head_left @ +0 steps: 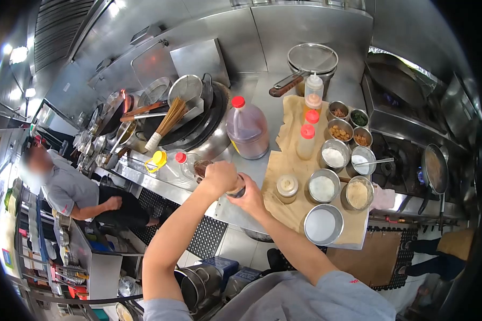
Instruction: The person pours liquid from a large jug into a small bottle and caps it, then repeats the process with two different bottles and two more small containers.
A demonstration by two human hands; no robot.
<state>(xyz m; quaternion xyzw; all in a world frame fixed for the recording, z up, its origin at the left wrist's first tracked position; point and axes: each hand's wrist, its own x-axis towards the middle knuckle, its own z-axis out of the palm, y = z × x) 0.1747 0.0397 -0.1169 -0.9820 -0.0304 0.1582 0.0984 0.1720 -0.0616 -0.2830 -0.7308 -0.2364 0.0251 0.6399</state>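
My left hand (220,178) is closed over the top end of a small dark-and-clear container (234,191), in front of the steel counter. My right hand (248,197) wraps round the lower part of the same container; its label and contents are hidden by my fingers. Just behind my left hand lie a clear bottle with a red cap (186,165) and something dark brown. A large jug of dark liquid with a red cap (247,128) stands beyond my hands. To the right, a squat jar (287,187) rests on brown paper (276,166).
Steel bowls of white powder (323,224), squeeze bottles (306,142) and a strainer (313,58) are at the right. A wok (198,117) with a bamboo brush (168,123) sits at the left. Another person (80,187) stands at the far left; someone's legs (434,257) show at the lower right.
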